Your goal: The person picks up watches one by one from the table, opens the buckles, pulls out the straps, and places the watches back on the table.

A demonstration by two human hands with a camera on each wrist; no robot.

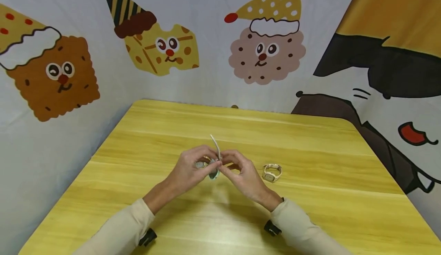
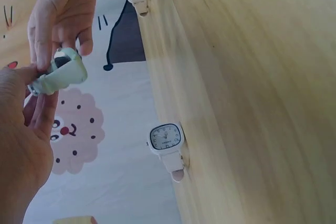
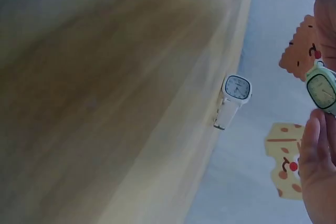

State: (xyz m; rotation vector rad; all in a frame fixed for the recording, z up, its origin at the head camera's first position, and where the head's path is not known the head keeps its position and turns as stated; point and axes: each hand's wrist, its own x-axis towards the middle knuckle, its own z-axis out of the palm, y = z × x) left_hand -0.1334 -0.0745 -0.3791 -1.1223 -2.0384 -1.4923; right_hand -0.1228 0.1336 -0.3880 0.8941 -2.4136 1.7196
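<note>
A pale green wristwatch (image 1: 214, 175) is held up between both hands over the middle of the table. My left hand (image 1: 193, 169) pinches its strap with thumb and fingers. From the other side my right hand (image 1: 246, 175) grips the same strap, the fingertips of both hands meeting there. One pale strap end (image 1: 215, 144) sticks up above the fingers. In the left wrist view the green watch (image 2: 71, 73) shows its strap bent into a loop; its dial (image 3: 321, 91) faces the right wrist camera. Fingers hide the part of the strap being pinched.
A cream wristwatch (image 1: 270, 176) rests on the wooden table (image 1: 310, 144) to the right of my right hand. Another white watch (image 2: 166, 138) stands on the table behind my left hand, partly hidden in the head view. A cartoon-printed cloth (image 1: 213, 82) hangs behind the table.
</note>
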